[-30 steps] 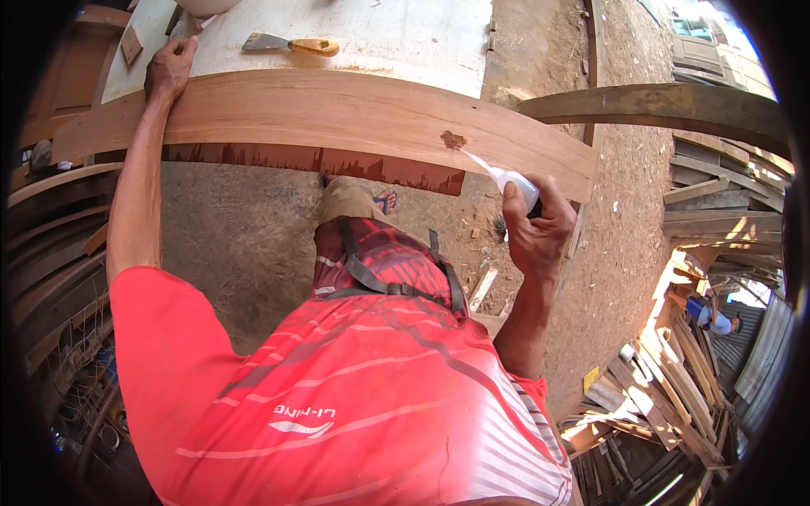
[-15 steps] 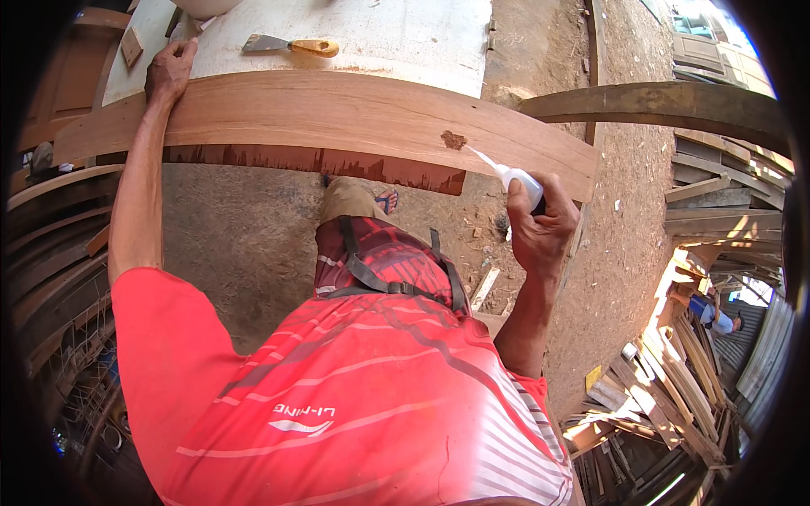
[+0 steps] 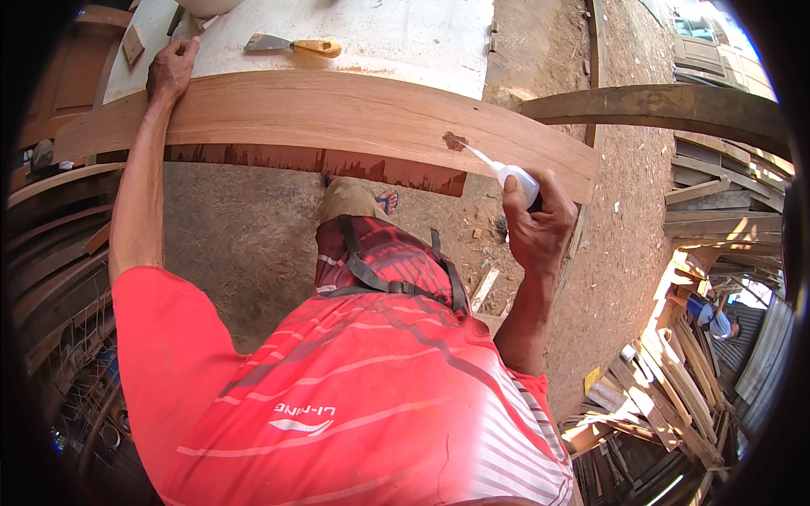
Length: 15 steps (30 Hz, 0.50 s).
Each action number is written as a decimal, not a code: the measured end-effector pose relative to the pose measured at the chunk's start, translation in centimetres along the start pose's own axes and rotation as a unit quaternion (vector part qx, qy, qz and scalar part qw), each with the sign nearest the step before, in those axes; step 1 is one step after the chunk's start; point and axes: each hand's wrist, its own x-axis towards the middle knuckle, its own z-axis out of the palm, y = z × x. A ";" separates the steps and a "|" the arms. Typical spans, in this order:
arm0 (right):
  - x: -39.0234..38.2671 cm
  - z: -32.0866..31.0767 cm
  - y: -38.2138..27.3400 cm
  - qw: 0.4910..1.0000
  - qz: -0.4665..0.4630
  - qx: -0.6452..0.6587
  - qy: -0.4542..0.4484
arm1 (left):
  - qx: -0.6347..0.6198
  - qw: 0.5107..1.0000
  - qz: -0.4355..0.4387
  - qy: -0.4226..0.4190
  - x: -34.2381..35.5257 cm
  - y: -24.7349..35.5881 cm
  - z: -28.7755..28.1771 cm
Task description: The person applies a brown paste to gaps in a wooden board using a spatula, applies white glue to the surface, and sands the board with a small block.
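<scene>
A long reddish-brown wooden board (image 3: 312, 110) lies across in front of me. Near its right end is a rough dark brown patch (image 3: 452, 140). My right hand (image 3: 537, 221) grips a small white squeeze bottle (image 3: 516, 182) tilted so that its long thin nozzle reaches the patch's right edge. My left hand (image 3: 172, 71) rests at the board's far edge on the left, fingers curled closed; what they hold, if anything, is hidden. Beyond the board, a putty knife (image 3: 295, 45) with a wooden handle lies on the white tabletop (image 3: 396, 51).
A dark curved beam (image 3: 658, 105) meets the board's far right side. Stacked planks (image 3: 59, 219) stand at the left, and scrap wood (image 3: 658, 379) is piled at the lower right. A small wood block (image 3: 132, 45) sits at the upper left. Another person (image 3: 715, 317) is far off right.
My right hand has shifted slightly left and away from me, bringing the bottle's nozzle closer onto the brown patch. My left hand stays in place.
</scene>
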 end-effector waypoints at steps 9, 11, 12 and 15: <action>-0.4 -0.3 0.1 1.000 0.022 0.004 0.008 | 0.012 1.000 0.009 0.009 0.0 0.0 -0.1; -0.5 -0.3 0.1 1.000 0.019 0.007 0.004 | 0.008 1.000 0.002 0.000 0.1 -0.1 -0.1; -0.5 -0.3 0.1 1.000 0.018 0.008 0.002 | 0.006 1.000 -0.002 -0.005 0.1 -0.1 -0.2; -0.6 -0.4 -0.3 1.000 0.014 -0.005 -0.007 | 0.010 1.000 -0.001 -0.013 0.2 0.0 -0.3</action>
